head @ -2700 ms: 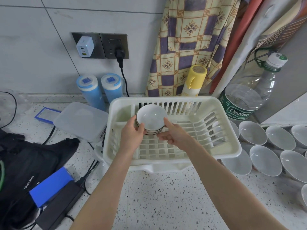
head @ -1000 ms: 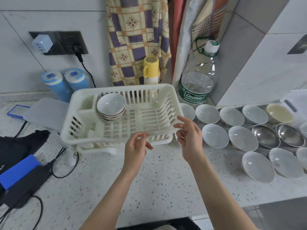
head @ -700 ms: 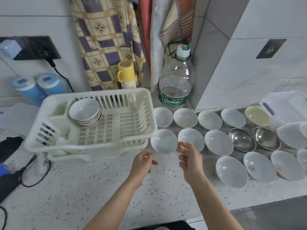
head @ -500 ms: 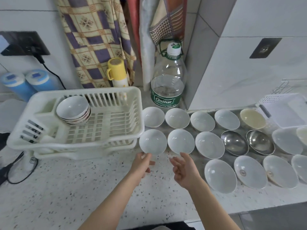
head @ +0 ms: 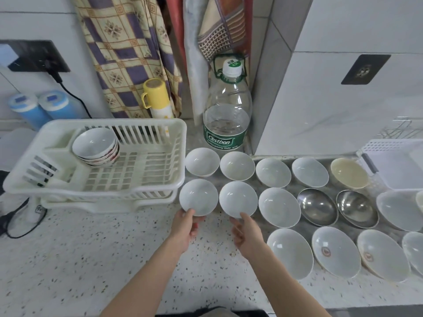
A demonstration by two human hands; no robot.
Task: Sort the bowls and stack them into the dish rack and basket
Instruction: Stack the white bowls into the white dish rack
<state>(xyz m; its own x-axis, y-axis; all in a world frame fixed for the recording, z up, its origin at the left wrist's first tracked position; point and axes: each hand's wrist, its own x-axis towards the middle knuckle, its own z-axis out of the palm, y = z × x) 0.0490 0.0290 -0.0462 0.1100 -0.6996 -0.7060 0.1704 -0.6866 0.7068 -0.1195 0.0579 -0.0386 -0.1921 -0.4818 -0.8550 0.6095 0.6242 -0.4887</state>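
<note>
A white dish rack point(head: 96, 193) stands at the left with a stack of small patterned bowls point(head: 94, 144) in its back left corner. To its right, several white bowls lie in rows on the counter, with two steel bowls point(head: 317, 209) and a cream bowl point(head: 348, 173) among them. My left hand point(head: 184, 228) pinches the near rim of the small white bowl point(head: 198, 196) closest to the rack. My right hand point(head: 246, 233) has its thumb tip on the near rim of the neighbouring white bowl point(head: 238, 197), fingers apart. A white basket point(head: 375, 145) sits at the far right.
A large clear water bottle point(head: 226, 124) and a yellow flask point(head: 157, 99) stand behind the bowls, under hanging cloths. Two blue containers point(head: 34, 106) are at the back left. A black cable point(head: 20, 227) lies left of the rack. The counter edge runs along the bottom.
Both hands let go of the bowl stack in the rack and moved right and towards me. My view turned right. The hands then reached the two nearest white bowls.
</note>
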